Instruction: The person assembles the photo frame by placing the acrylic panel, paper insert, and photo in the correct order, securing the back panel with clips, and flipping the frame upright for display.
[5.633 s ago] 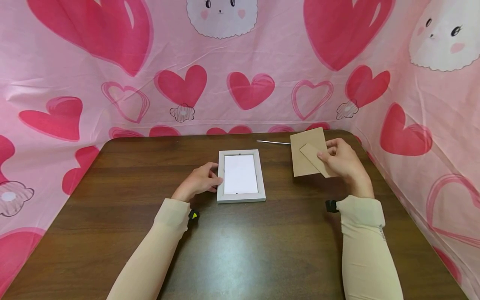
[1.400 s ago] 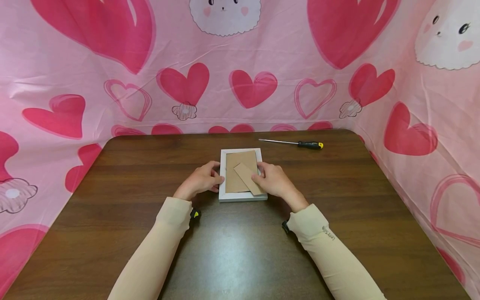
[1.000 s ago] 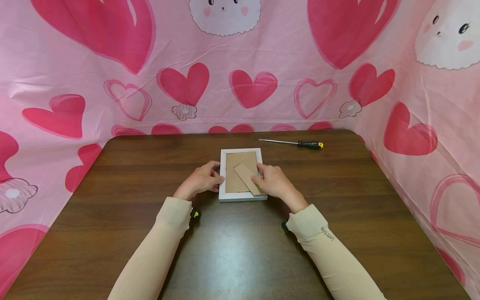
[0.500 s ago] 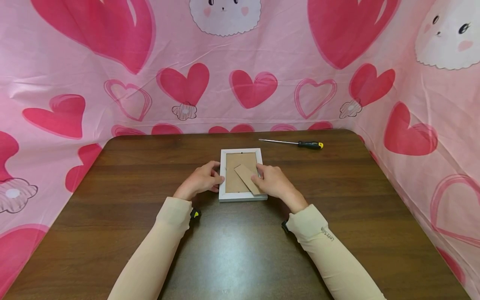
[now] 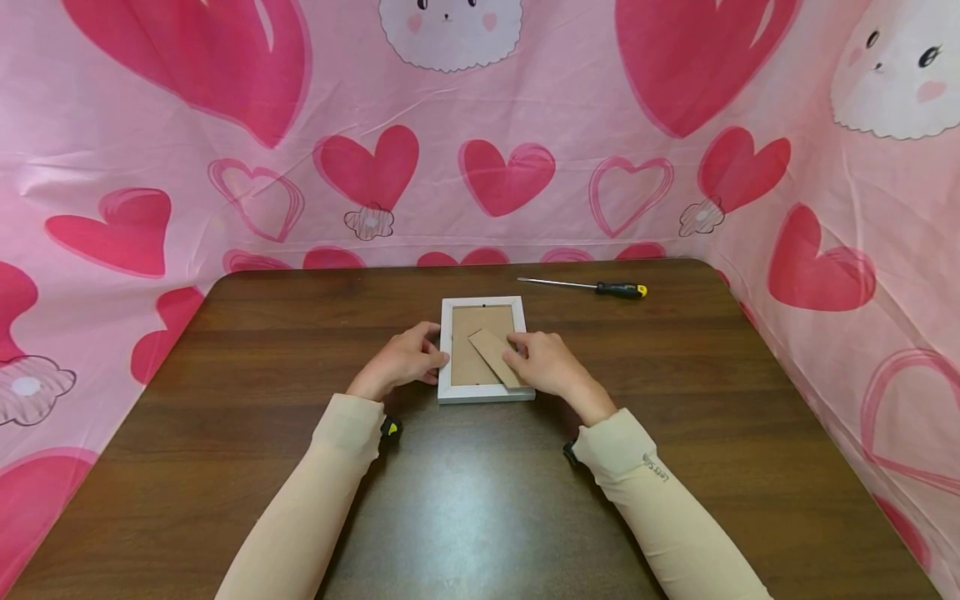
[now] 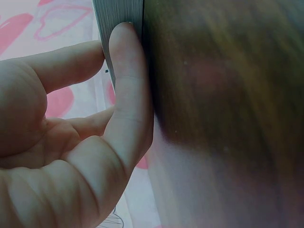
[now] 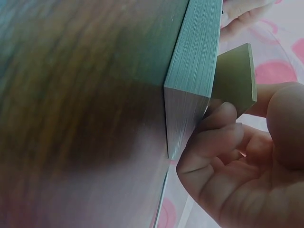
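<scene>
A white picture frame (image 5: 465, 392) lies back side up on the table, with a brown backing board (image 5: 472, 318) set inside its opening. From that board a flat stand leg (image 5: 490, 352) slants down to the right, its lower end over the frame's near rail. My left hand (image 5: 405, 357) holds the frame's left side; in the left wrist view one finger lies along the frame's edge (image 6: 118, 12). My right hand (image 5: 557, 365) pinches the stand leg, which rises off the frame in the right wrist view; the fingers sit close against the frame's side.
A screwdriver (image 5: 618, 290) with a black and yellow handle lies behind the frame, to the right, its shaft pointing left. The brown wooden table (image 5: 450, 517) ends at a pink heart-patterned cloth (image 5: 435, 183) at the back and sides.
My right hand has brought the backing board from the right into the frame, over the white sheet. Lately the board has settled squarely, and the right index finger has shifted slightly inward.
</scene>
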The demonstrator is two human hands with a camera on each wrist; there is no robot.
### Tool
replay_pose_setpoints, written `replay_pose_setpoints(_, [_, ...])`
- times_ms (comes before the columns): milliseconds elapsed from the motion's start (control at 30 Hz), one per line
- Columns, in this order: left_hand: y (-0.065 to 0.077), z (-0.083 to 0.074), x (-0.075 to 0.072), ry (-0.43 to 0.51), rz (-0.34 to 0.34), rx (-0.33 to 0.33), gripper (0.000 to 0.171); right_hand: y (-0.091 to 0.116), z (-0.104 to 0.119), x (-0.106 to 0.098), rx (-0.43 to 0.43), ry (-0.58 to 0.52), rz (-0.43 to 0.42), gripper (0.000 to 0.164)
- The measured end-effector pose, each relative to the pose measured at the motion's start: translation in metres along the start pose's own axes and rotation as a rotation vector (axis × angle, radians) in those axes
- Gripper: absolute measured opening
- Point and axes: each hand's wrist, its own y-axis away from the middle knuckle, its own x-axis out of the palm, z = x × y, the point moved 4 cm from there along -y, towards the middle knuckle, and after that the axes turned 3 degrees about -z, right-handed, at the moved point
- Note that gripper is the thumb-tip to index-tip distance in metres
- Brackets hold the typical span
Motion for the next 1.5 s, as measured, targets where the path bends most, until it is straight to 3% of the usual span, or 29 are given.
replay_pose_setpoints(667, [0.0003,-0.0006,0.0009,0.002,-0.001,0.002,0.057,0.0035,-0.0021,-0.0007,0.026,-0.013,0.035,0.037])
replay_pose_setpoints(1500, [0.0008,-0.0019,0.0006,-0.026,-0.004,0.017,0.056,0.0044,0.0014,-0.0007,0.005,0.103,0.039,0.036])
